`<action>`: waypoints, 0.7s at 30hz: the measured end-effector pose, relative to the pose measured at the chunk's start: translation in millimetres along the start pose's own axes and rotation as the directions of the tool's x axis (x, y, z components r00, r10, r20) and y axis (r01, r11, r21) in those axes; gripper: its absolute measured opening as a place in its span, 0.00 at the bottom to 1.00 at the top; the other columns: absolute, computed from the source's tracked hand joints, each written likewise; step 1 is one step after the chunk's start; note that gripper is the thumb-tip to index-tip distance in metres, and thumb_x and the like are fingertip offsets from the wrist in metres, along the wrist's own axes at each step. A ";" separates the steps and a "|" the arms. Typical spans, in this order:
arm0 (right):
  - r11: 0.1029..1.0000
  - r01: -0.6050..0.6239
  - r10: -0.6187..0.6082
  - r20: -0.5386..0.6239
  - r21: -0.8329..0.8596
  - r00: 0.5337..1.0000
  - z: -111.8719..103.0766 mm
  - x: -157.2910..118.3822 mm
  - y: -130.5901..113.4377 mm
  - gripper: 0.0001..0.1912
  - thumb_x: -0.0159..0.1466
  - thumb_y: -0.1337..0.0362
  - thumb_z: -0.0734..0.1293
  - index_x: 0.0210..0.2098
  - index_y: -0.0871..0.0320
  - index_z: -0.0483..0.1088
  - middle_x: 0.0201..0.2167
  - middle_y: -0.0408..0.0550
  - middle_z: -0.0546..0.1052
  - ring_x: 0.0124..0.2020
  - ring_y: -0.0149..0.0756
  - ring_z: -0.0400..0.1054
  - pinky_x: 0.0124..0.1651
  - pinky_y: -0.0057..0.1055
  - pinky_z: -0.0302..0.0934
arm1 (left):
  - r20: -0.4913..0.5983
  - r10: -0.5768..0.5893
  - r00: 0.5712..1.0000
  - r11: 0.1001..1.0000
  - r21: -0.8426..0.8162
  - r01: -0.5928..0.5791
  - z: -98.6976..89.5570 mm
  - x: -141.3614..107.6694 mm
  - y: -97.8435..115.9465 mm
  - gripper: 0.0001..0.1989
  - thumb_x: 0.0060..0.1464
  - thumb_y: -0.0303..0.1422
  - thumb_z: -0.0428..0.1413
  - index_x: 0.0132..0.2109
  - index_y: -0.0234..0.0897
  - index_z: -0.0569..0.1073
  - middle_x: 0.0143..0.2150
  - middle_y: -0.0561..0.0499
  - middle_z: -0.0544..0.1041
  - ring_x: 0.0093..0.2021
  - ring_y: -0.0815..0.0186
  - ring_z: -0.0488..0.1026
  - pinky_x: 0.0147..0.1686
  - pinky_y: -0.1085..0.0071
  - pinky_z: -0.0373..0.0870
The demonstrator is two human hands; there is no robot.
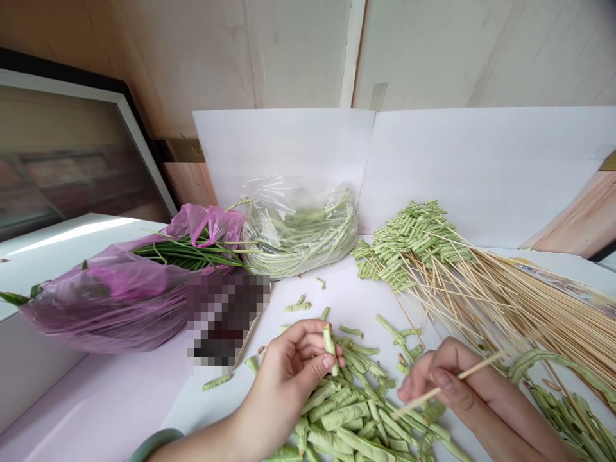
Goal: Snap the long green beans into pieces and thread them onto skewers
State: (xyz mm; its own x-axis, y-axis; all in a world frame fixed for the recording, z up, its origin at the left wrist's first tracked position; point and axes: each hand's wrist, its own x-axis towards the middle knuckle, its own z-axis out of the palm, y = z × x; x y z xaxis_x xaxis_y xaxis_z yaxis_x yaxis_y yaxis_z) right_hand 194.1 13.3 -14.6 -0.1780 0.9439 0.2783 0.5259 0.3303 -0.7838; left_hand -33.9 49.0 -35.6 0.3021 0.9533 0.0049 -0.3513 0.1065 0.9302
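Between the thumb and fingers of my left hand (297, 364) is a short piece of green bean (330, 350), held roughly upright. My right hand (464, 385) pinches a thin wooden skewer (474, 367), slanting with its lower end toward the left; the hand is slightly blurred. Below both hands lies a heap of cut green bean pieces (344, 417) on the white table. At the back right, finished-looking skewers threaded with bean pieces (418, 234) are stacked in a pile.
Many bare skewers (539, 301) lie at the right, with long beans (568, 410) nearer me. A clear bag of long beans (308, 234) stands at the back. Left of it are a purple bag of green stalks (129, 289) and a pixelated dark object (228, 321). White boards (481, 167) line the wall.
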 end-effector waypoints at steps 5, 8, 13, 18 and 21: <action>0.955 0.175 -0.182 -0.009 -0.241 0.983 -14.9 5.4 10.9 0.18 0.70 0.56 0.55 0.29 0.52 0.71 0.22 0.44 0.76 0.25 0.37 0.75 0.28 0.29 0.73 | -0.040 0.051 0.998 0.999 -0.010 -0.052 -1.9 3.0 6.7 0.13 0.50 0.37 0.65 0.38 0.33 0.73 0.33 0.48 0.79 0.35 0.69 0.75 0.40 0.73 0.70; 0.895 0.253 -0.262 0.027 -0.368 0.965 -17.8 1.7 22.7 0.16 0.68 0.55 0.57 0.39 0.50 0.75 0.31 0.47 0.81 0.32 0.44 0.78 0.29 0.34 0.74 | -0.075 0.093 0.993 0.996 -0.002 -0.094 -4.3 4.1 9.6 0.11 0.51 0.35 0.64 0.37 0.33 0.74 0.35 0.48 0.79 0.35 0.69 0.75 0.40 0.74 0.70; 0.791 0.306 -0.315 0.077 -0.530 0.946 -13.4 2.3 23.9 0.11 0.67 0.62 0.60 0.41 0.51 0.74 0.32 0.43 0.83 0.30 0.40 0.79 0.26 0.26 0.73 | -0.118 0.141 0.983 0.989 -0.019 -0.145 -8.5 7.0 9.7 0.10 0.51 0.34 0.63 0.38 0.34 0.74 0.35 0.48 0.79 0.37 0.67 0.76 0.42 0.72 0.71; 0.685 0.354 -0.459 0.000 -0.637 0.889 -13.4 9.5 12.7 0.15 0.67 0.62 0.57 0.33 0.54 0.74 0.25 0.45 0.83 0.21 0.41 0.78 0.18 0.26 0.70 | -0.156 0.207 0.966 0.977 -0.006 -0.211 -10.5 8.3 10.3 0.08 0.52 0.32 0.63 0.38 0.35 0.74 0.35 0.49 0.78 0.38 0.66 0.76 0.43 0.71 0.71; 0.660 0.373 -0.508 -0.022 -0.651 0.861 -16.2 11.1 9.1 0.15 0.65 0.63 0.58 0.34 0.55 0.76 0.25 0.45 0.83 0.20 0.41 0.77 0.17 0.27 0.70 | -0.191 0.267 0.945 0.964 0.047 -0.263 -11.7 9.9 11.7 0.06 0.52 0.31 0.62 0.37 0.35 0.75 0.34 0.50 0.77 0.37 0.67 0.75 0.41 0.73 0.70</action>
State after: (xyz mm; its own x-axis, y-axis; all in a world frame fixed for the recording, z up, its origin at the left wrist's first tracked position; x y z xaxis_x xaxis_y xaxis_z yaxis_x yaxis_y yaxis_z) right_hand 210.4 26.6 -9.7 -0.4025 0.6448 0.6498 0.8227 0.5660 -0.0521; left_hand -45.4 63.0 -29.0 0.0223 0.9829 0.1827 -0.3764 -0.1611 0.9123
